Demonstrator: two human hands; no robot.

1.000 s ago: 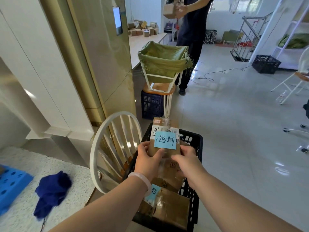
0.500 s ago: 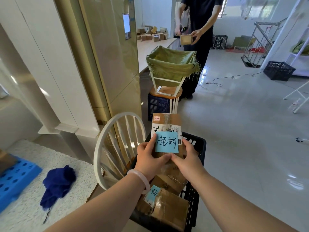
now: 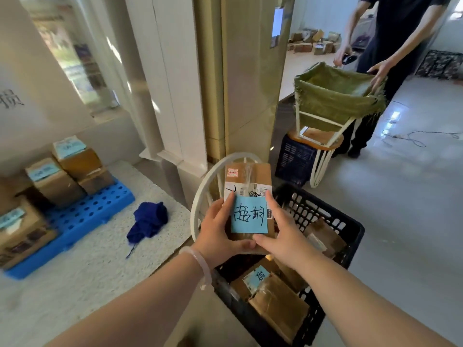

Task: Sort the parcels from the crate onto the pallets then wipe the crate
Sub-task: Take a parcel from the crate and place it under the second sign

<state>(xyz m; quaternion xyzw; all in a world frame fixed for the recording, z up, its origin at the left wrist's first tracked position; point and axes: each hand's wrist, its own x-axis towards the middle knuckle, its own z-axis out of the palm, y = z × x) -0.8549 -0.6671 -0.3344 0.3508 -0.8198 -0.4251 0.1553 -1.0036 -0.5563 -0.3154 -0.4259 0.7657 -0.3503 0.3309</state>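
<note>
Both hands hold up a brown cardboard parcel point(image 3: 248, 176) with a blue handwritten note on its front, just above the black plastic crate point(image 3: 348, 234). My left hand point(image 3: 218, 229) grips its left edge and my right hand point(image 3: 280, 234) grips its right edge and lower corner. Several more brown parcels point(image 3: 280, 299) lie inside the crate. At the left a blue pallet point(image 3: 85, 216) on a speckled mat carries several stacked parcels point(image 3: 65, 171) with blue notes. A dark blue cloth point(image 3: 149, 220) lies crumpled on the mat between the pallet and the crate.
A white round chair back point(image 3: 200, 196) stands against the crate's left side. Behind it rise a gold pillar point(image 3: 248, 83) and white wall panels. A green sack on a white frame point(image 3: 335, 96) stands farther back, a person in dark clothes touching it. A cable crosses the glossy floor at right.
My view has swung left, so the blue pallet with its stacked parcels came into sight. The parcel stays in both hands. The person behind has put a hand on the green sack.
</note>
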